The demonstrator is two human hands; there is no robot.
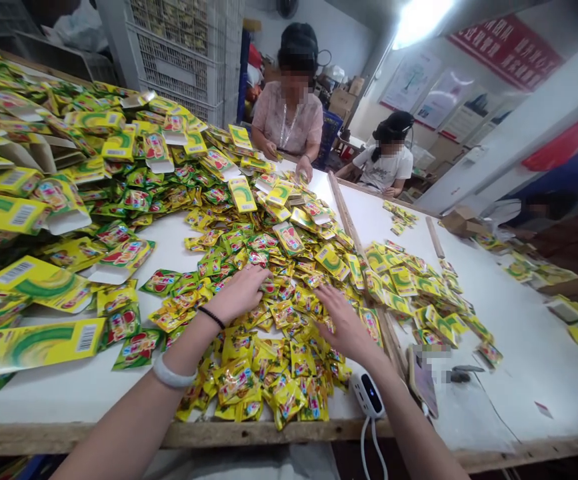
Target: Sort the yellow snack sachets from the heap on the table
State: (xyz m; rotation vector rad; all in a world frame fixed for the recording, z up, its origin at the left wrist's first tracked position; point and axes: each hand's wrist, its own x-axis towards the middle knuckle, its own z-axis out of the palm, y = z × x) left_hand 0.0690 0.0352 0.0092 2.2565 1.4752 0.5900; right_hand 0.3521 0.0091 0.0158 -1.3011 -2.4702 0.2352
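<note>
A heap of small yellow and green candy-style sachets [239, 380] lies on the white table in front of me. My left hand [246, 290] rests on the heap's left side, fingers loosely bent over the sachets; its fingertips are partly hidden. On the right, my right hand [341, 323] has its fingers apart and touches sachets at that edge of the heap. Neither hand visibly grips a sachet. Between and beyond them, more sachets mix with flat yellow boxes [333, 261]. A dark beaded band and a pale band circle my left wrist.
Large yellow cartons [43, 283] pile up at left. A wooden divider strip [346, 213] runs along the table. Right of it lie more boxes [403, 280] and a phone [423, 380]. A white corded device [367, 393] sits by my right forearm. Two people work across the table; crates [179, 60] stand behind.
</note>
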